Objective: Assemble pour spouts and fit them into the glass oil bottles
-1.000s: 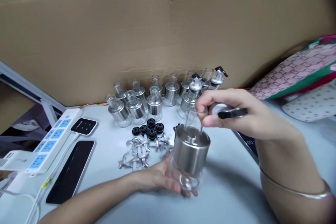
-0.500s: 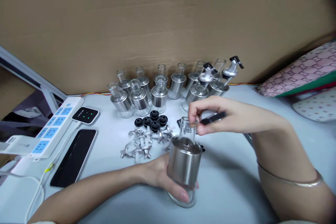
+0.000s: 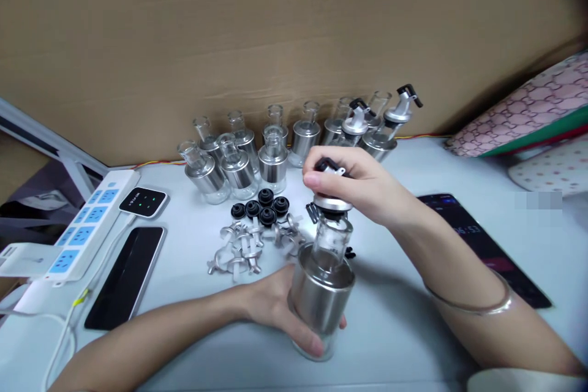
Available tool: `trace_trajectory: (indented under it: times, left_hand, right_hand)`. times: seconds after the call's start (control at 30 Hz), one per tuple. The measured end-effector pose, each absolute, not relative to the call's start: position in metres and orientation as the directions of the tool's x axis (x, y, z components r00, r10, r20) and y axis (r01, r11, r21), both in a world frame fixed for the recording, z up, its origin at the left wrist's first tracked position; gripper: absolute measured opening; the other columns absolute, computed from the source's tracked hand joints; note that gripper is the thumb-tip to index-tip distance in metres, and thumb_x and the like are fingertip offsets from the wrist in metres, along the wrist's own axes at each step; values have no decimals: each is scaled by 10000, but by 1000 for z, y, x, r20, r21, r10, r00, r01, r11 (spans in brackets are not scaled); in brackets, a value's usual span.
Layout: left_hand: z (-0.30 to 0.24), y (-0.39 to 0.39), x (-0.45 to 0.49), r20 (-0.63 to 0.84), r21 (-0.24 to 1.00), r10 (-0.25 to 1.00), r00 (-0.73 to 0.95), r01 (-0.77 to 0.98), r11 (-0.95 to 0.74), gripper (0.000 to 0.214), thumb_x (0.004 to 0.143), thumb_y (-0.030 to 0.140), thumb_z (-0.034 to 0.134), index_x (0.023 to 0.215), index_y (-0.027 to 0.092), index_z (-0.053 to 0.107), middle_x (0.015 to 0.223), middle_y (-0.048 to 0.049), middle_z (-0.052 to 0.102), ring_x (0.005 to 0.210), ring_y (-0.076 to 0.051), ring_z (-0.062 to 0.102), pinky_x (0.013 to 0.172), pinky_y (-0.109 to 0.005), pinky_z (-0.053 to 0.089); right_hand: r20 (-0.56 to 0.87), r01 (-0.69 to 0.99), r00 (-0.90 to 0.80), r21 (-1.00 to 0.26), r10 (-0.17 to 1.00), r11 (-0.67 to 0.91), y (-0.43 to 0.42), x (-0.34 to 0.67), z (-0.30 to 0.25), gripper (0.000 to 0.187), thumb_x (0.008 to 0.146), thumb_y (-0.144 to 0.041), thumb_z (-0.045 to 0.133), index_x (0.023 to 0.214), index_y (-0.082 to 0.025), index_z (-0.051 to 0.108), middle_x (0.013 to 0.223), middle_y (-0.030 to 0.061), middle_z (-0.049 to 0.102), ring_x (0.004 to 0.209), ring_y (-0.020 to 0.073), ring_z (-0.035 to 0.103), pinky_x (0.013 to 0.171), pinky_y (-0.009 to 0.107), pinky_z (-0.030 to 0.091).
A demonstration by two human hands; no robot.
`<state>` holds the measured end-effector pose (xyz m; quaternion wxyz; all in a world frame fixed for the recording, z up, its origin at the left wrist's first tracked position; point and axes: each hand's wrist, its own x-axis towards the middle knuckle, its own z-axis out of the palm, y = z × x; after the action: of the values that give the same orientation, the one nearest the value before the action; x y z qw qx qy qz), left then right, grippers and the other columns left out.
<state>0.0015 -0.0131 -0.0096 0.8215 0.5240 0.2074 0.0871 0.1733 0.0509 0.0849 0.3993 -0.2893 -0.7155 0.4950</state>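
Note:
A glass bottle with a steel sleeve [image 3: 321, 291] stands on the white table [image 3: 395, 324], and my left hand [image 3: 280, 312] is wrapped round its lower body. My right hand [image 3: 356, 187] is closed over a silver pourer cap with a black lever [image 3: 329, 199], which sits on the bottle's neck. Just behind lie several loose silver spout parts [image 3: 243, 251] and several black rubber stoppers [image 3: 261, 209].
A row of similar bottles [image 3: 239, 162] lines the cardboard wall, two at the right wearing pourer caps [image 3: 399, 111]. A power strip [image 3: 87, 226], a small black device [image 3: 142, 201] and a phone [image 3: 126, 275] lie at left. Another phone [image 3: 487, 245] lies at right, by patterned cushions [image 3: 528, 119].
My right hand turned the pourer upright and brought it down onto the bottle's neck. The left hand slid the bottle slightly nearer. The phone at right came into sight.

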Motion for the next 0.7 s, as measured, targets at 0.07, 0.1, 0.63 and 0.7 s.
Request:
trace_trajectory:
  times: [0.07,0.1,0.63,0.7]
  left_hand:
    - [-8,-13,2,-245,896,368,897,64,440,496,472,369,864,879,147,689,823,-48,652,751,-184,586,701,-316,496]
    - [-8,-12,2,-246,892,371,896,60,447,489,473,367,862,873,146,687,816,-48,650,745,-184,585,702,-316,494]
    - [-11,-13,2,-293,856,367,883,71,512,500,453,327,865,875,148,666,844,-59,647,800,-206,575,719,-335,477]
    - [-10,-13,2,-301,857,365,881,82,508,498,464,323,860,887,148,665,848,-59,645,800,-203,573,715,-330,477]
  right_hand:
    - [308,57,-446,-927,840,370,52,175,85,311,775,-368,739,668,-185,512,567,-72,413,511,72,328,456,233,239]
    - [316,78,-428,-921,847,383,52,176,86,316,755,-355,759,671,-186,505,567,-76,406,506,69,323,448,229,235]
    - [236,251,-536,-872,811,420,50,191,96,417,834,-569,621,681,-181,613,575,-33,513,527,86,405,485,241,295]
    - [264,207,-538,-879,801,428,49,190,97,543,868,-667,481,682,-181,638,631,-3,561,591,110,470,549,264,350]
